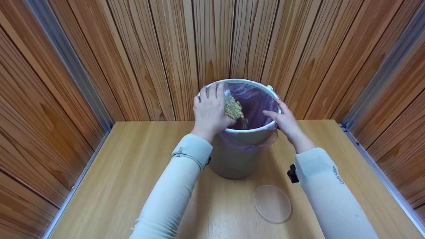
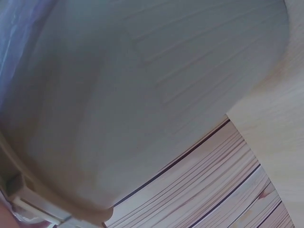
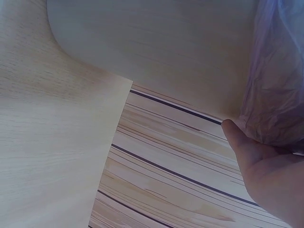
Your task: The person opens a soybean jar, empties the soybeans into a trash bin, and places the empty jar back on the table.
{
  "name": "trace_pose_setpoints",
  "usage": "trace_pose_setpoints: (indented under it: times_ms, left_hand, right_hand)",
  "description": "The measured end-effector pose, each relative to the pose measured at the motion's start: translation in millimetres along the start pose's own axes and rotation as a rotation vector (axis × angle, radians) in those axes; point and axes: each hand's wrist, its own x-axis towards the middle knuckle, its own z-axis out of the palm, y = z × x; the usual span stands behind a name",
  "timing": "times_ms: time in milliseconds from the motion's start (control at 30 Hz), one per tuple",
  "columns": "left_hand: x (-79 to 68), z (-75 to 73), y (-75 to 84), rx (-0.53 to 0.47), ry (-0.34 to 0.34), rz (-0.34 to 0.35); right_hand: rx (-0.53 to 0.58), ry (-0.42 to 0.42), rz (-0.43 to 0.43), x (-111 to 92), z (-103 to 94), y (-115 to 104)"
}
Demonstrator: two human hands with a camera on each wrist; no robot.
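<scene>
A grey trash bin [image 1: 232, 159] with a white rim stands on the table, lined with a purple plastic bag [image 1: 255, 96]. My left hand [image 1: 211, 111] grips a clear container [image 1: 227, 89] tipped over the bin's mouth, its palm hiding most of it. Small yellow-green pieces like beans or peas [image 1: 233, 109] show at its low end, with a blur just below them. On the bin's right side my right hand [image 1: 286, 119] holds the rim and bag edge, thumb inside. The right wrist view shows that hand [image 3: 275, 175] against the bag [image 3: 275, 95] hanging over the outside.
A clear round lid [image 1: 272, 204] lies flat on the wooden table [image 1: 149, 172], in front of the bin and to the right. Wood-plank walls [image 1: 172, 59] rise behind the table and on both sides.
</scene>
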Motion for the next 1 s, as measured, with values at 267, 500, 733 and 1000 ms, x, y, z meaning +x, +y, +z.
trace_pose_setpoints:
  times_ms: [267, 500, 733, 1000]
  left_hand:
    - [-0.5, -1.7, 2.6, 0.013, -0.005, 0.008]
    - [0.0, -2.0, 3.1, 0.034, -0.009, 0.008]
    - [1.6, -3.2, 5.1, 0.080, -0.018, 0.017]
    - [0.8, -3.3, 5.9, 0.103, -0.027, 0.025]
  right_hand:
    - [0.047, 0.005, -0.012, 1.3, 0.0, -0.4]
    - [0.037, 0.002, -0.007, 0.5, -1.0, 1.1]
    - [0.046, 0.007, -0.018, 1.0, -1.2, -0.4]
    - [0.041, 0.015, -0.026, -0.5, 0.5, -0.1]
